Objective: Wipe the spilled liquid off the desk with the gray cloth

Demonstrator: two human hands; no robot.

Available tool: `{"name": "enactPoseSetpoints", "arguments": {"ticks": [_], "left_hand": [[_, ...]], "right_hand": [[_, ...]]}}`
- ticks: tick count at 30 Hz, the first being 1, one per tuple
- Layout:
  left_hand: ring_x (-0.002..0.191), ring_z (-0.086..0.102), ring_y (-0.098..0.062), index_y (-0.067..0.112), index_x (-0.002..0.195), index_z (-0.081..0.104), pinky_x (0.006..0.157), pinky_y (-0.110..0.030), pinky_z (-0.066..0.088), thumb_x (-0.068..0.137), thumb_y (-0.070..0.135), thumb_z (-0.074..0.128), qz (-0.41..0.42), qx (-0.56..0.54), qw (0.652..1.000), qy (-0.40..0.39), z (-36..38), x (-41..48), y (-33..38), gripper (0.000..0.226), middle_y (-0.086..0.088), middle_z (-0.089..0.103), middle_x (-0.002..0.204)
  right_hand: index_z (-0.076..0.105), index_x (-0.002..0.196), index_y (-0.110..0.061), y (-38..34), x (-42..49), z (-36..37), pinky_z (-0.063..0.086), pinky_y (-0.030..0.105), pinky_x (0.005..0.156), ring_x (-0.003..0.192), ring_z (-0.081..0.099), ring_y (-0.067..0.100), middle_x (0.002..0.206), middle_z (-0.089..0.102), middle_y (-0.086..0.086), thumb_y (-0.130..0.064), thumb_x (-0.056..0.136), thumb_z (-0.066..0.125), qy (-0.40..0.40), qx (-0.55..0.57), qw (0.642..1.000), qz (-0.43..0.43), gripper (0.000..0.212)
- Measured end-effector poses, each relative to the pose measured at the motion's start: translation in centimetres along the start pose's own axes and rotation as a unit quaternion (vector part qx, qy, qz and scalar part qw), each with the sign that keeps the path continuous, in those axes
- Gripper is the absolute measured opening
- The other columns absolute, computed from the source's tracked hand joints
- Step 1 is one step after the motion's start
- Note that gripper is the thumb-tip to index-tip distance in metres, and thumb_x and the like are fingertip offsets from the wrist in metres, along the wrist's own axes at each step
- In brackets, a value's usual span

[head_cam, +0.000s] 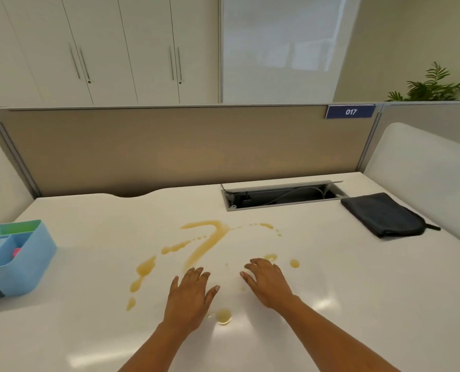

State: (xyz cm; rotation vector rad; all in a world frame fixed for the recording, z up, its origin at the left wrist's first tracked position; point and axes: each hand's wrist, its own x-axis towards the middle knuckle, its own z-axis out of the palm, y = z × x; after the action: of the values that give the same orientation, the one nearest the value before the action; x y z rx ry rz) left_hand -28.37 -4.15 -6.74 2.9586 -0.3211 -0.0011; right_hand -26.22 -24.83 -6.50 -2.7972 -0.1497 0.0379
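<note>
Amber liquid [206,244] is spilled in streaks and drops across the middle of the white desk [357,304]. One separate drop [223,316] lies between my wrists. The dark gray cloth [383,214] lies folded at the far right of the desk, well away from both hands. My left hand [190,296] hovers palm down over the near edge of the spill, fingers spread, holding nothing. My right hand [266,281] is beside it, also palm down and empty, its fingertips close to a small drop.
A light blue desk organizer [16,257] with several compartments stands at the left edge. An open cable hatch [282,196] is set into the desk at the back. A beige partition [183,149] closes the far side, and a white divider [425,173] the right.
</note>
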Motion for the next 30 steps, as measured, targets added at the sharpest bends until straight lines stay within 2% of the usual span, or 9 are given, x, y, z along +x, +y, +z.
{"name": "enactPoseSetpoints", "arguments": {"ticks": [2, 4, 6, 9, 11, 13, 24, 27, 30], "left_hand": [[0.091, 0.072, -0.009, 0.03, 0.086, 0.073, 0.066, -0.033, 0.059, 0.094, 0.052, -0.001, 0.018, 0.01, 1.0, 0.004, 0.7, 1.3, 3.4, 0.078, 0.009, 0.075, 0.096], [0.109, 0.065, -0.014, 0.026, 0.101, 0.07, 0.081, -0.04, 0.056, 0.088, 0.06, -0.009, 0.033, 0.004, 0.999, 0.009, 1.1, 2.9, 7.5, 0.087, 0.003, 0.07, 0.116], [0.136, 0.039, -0.015, 0.024, 0.128, 0.051, 0.107, -0.043, 0.036, 0.065, 0.071, -0.028, 0.054, -0.015, 0.998, 0.03, 1.5, 4.7, 10.5, 0.112, 0.002, 0.044, 0.145], [0.144, 0.017, -0.011, 0.025, 0.14, 0.031, 0.116, -0.039, 0.019, 0.04, 0.072, -0.04, 0.065, -0.042, 0.997, -0.008, 1.4, 6.6, 14.8, 0.132, 0.004, 0.023, 0.155], [0.144, 0.018, -0.011, 0.023, 0.141, 0.031, 0.115, -0.039, 0.019, 0.038, 0.073, -0.041, 0.077, -0.034, 0.996, -0.017, 1.8, 8.5, 17.5, 0.135, 0.002, 0.024, 0.155], [0.144, 0.017, -0.011, 0.023, 0.141, 0.03, 0.116, -0.04, 0.018, 0.038, 0.072, -0.04, 0.092, -0.025, 0.995, -0.019, 2.3, 10.5, 19.5, 0.134, 0.002, 0.024, 0.155], [0.143, 0.018, -0.01, 0.022, 0.142, 0.025, 0.118, -0.042, 0.01, 0.031, 0.075, -0.043, 0.114, -0.024, 0.992, -0.047, 5.3, 19.3, 28.1, 0.141, 0.003, 0.024, 0.154], [0.14, 0.026, -0.01, 0.019, 0.139, 0.032, 0.118, -0.043, 0.009, 0.042, 0.071, -0.038, 0.109, -0.013, 0.993, -0.043, 6.0, 20.5, 28.7, 0.13, 0.001, 0.032, 0.151], [0.1, 0.066, -0.007, 0.024, 0.098, 0.069, 0.106, -0.043, 0.038, 0.081, 0.064, -0.019, 0.102, 0.028, 0.994, -0.008, 6.8, 21.1, 29.0, 0.098, 0.006, 0.069, 0.103]], "right_hand": [[0.047, 0.134, -0.024, 3.2, 0.0, -1.1, 0.024, 0.036, 0.113, 0.139, 0.03, 0.012, 0.147, 0.039, -0.002, -0.082, 0.033, -0.038, 0.005, 0.004, 1.0, 0.013, 0.144], [0.047, 0.134, -0.024, 7.2, 0.3, -2.4, 0.025, 0.035, 0.113, 0.139, 0.031, 0.013, 0.147, 0.039, -0.002, -0.083, 0.033, -0.036, 0.014, 0.017, 0.999, 0.036, 0.144], [0.047, 0.134, -0.024, 10.0, 0.5, -3.6, 0.027, 0.034, 0.112, 0.139, 0.032, 0.013, 0.147, 0.039, -0.002, -0.083, 0.033, -0.036, 0.02, 0.013, 0.999, 0.048, 0.144], [0.048, 0.134, -0.024, 14.2, 0.9, -5.6, 0.029, 0.032, 0.11, 0.138, 0.033, 0.013, 0.147, 0.04, -0.003, -0.087, 0.053, -0.018, 0.01, 0.018, 0.997, 0.069, 0.121], [0.047, 0.134, -0.022, 17.5, 1.6, -6.9, 0.029, 0.032, 0.111, 0.138, 0.033, 0.014, 0.147, 0.04, -0.002, -0.067, 0.087, 0.016, 0.012, 0.009, 0.996, 0.084, 0.072], [0.048, 0.134, -0.02, 20.5, 2.7, -8.1, 0.03, 0.031, 0.11, 0.137, 0.035, 0.015, 0.146, 0.042, -0.002, -0.044, 0.097, 0.034, 0.01, 0.0, 0.995, 0.101, 0.046], [0.053, 0.128, -0.012, 33.8, 8.6, -13.6, 0.043, 0.034, 0.099, 0.12, 0.051, 0.023, 0.129, 0.056, 0.006, -0.023, 0.094, 0.048, 0.051, -0.061, 0.974, 0.213, 0.036], [0.053, 0.125, -0.01, 35.4, 9.8, -13.6, 0.044, 0.032, 0.094, 0.115, 0.052, 0.023, 0.125, 0.057, 0.007, -0.023, 0.093, 0.048, 0.06, -0.074, 0.971, 0.218, 0.034], [0.048, 0.127, -0.01, 36.2, 10.9, -13.3, 0.045, 0.03, 0.09, 0.116, 0.048, 0.023, 0.126, 0.052, 0.008, -0.026, 0.094, 0.049, 0.077, -0.079, 0.97, 0.216, 0.037]]}}
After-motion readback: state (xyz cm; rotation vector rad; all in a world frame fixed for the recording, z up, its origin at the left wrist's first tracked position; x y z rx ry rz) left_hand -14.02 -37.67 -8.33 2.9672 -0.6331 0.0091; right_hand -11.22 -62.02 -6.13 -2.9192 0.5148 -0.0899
